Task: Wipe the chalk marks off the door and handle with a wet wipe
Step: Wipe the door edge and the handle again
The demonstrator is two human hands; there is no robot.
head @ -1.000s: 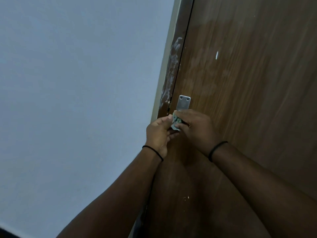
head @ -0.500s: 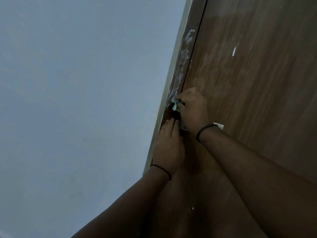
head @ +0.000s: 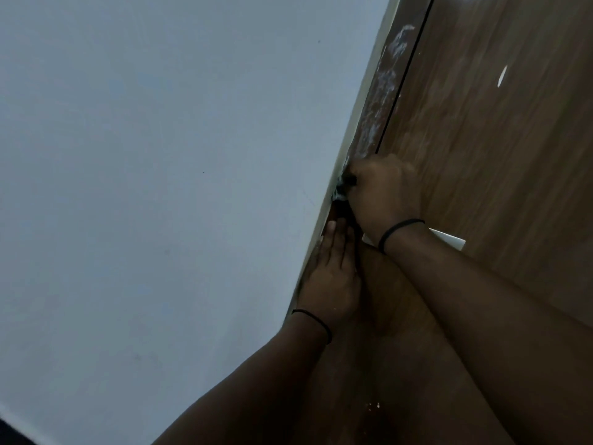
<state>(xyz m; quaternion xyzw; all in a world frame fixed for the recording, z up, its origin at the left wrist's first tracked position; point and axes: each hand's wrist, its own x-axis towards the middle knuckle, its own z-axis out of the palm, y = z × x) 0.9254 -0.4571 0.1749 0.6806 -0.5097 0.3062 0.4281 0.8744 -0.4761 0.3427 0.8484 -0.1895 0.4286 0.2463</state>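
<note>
A brown wooden door (head: 500, 162) fills the right side. White chalk smears (head: 382, 88) run down the dark door frame beside it. My right hand (head: 382, 191) grips a bunched wet wipe (head: 340, 191) and presses it against the frame just below the smears. My left hand (head: 333, 271) lies flat with straight fingers on the frame edge, right under the right hand. A metal handle plate (head: 449, 240) peeks out behind my right wrist; the handle itself is hidden. A small white mark (head: 502, 75) sits on the door face.
A plain pale wall (head: 160, 187) takes up the left half. A few white specks (head: 470, 406) dot the lower door between my forearms.
My right hand moved the wipe from the handle plate up onto the chalked frame. My left hand let go of the wipe and now lies flat on the frame edge.
</note>
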